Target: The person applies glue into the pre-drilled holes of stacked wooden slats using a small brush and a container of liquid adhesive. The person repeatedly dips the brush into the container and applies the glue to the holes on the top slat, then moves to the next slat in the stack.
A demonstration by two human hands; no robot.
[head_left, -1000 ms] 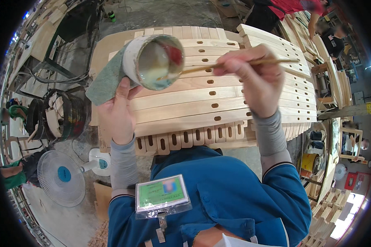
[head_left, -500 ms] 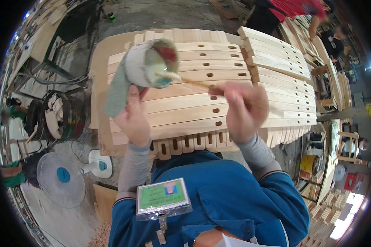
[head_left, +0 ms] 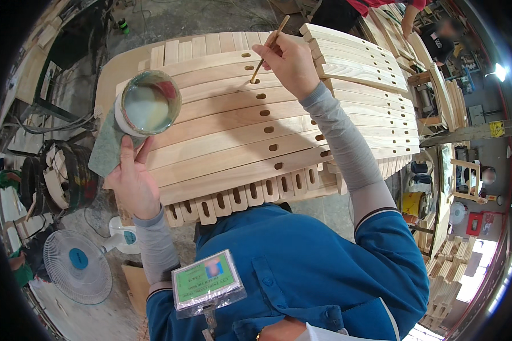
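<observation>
My left hand grips a round pot from below, together with a grey-green cloth. Pale, milky liquid lies inside the pot, and its rim is stained. Between the fingers of my right hand is a thin wooden brush, its lower tip at an oval slot in one of the pale wooden slats. The slats lie side by side before me, each with slots cut near its end. Whether the tip is inside the slot or only at its edge, I cannot tell.
More slotted slats are stacked at the right. Slat ends line the near edge. A standing fan and a dark bin of wood scraps are at the left. Another person's arm shows at the far right.
The brush has left the pot; my right hand has moved up and away to a slat's slot. My left hand has moved left and slightly down with the pot, which is now more upright.
</observation>
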